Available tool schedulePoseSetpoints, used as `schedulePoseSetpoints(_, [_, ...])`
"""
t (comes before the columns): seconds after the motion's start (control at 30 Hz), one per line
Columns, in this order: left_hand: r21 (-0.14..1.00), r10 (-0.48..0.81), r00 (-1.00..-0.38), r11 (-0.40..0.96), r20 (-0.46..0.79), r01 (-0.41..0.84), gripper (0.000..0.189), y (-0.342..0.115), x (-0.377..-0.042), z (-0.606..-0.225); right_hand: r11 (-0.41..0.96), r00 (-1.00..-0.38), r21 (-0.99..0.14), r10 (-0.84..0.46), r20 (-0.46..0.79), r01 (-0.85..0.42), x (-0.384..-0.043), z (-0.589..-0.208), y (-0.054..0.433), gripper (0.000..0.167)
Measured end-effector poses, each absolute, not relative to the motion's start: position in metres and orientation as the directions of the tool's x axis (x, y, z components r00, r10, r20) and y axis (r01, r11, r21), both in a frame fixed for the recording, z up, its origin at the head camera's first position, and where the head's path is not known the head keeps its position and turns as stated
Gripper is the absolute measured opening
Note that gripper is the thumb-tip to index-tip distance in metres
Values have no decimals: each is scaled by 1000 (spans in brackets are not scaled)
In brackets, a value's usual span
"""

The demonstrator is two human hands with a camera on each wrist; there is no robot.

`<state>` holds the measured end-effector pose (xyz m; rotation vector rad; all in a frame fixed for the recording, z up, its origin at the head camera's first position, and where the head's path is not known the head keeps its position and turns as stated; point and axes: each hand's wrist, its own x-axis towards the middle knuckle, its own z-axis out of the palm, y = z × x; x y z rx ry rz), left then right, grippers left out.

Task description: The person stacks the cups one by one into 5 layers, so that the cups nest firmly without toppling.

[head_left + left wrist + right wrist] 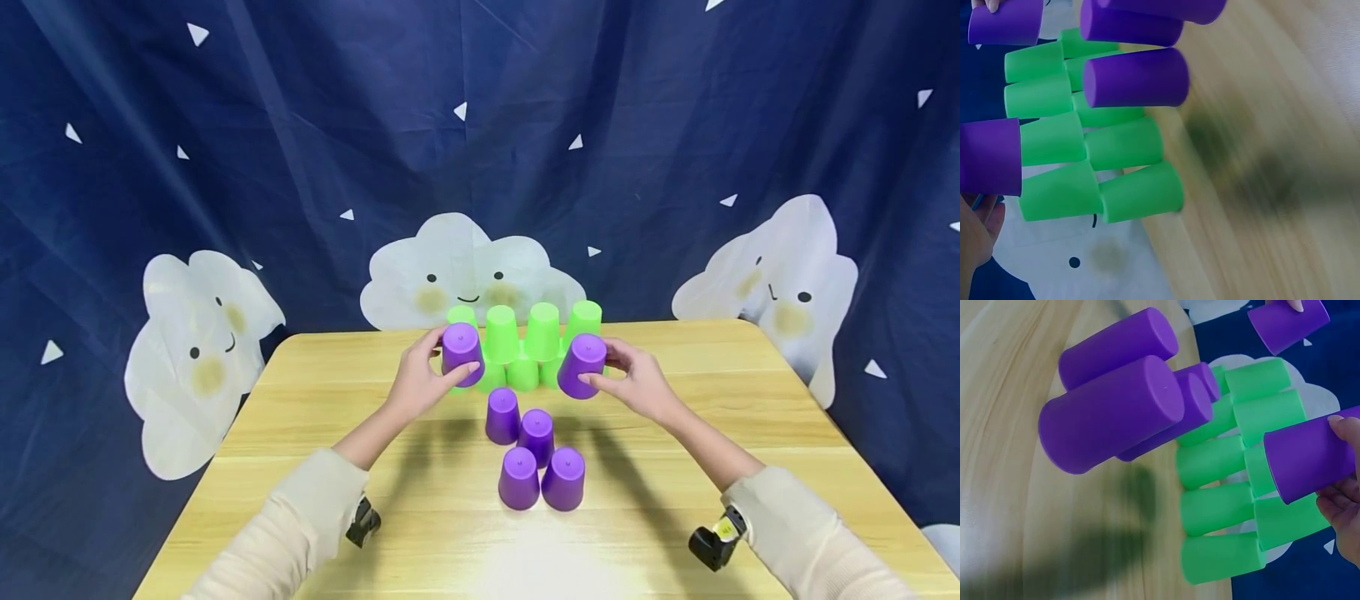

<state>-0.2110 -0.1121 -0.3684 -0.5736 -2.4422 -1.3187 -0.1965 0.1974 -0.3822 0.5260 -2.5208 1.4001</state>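
Observation:
My left hand [417,382] grips an upside-down purple cup [459,348], thumb across its near side. A second purple cup [584,360], tilted a little, is held the same way by my right hand [639,382]. Both cups are raised in front of a wall of upside-down green cups: an upper row [502,332] standing on a lower row [522,375]. The held cups overlap the two ends of the upper row in the head view. In the right wrist view, fingers and thumb [1335,422] wrap the purple cup [1310,456].
Several more purple cups stand upside down nearer me, two side by side in front [519,479], others behind them [502,417]. The wooden table [300,400] ends at a dark blue curtain [315,100] with white clouds. A wrist camera [717,540] sits below my right sleeve.

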Motion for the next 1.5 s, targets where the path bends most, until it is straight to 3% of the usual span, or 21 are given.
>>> schedulePoseSetpoints(1.13, [739, 113, -880, 501, 460, 451, 52, -96, -257, -334, 397, -896, -809, -95, 434, -434, -232, -335, 152, 43])
schedulePoseSetpoints(1.5, [793, 63, -918, 483, 392, 372, 52, -86, -267, -331, 388, -903, -822, -70, 425, -417, -250, -332, 134, 47])
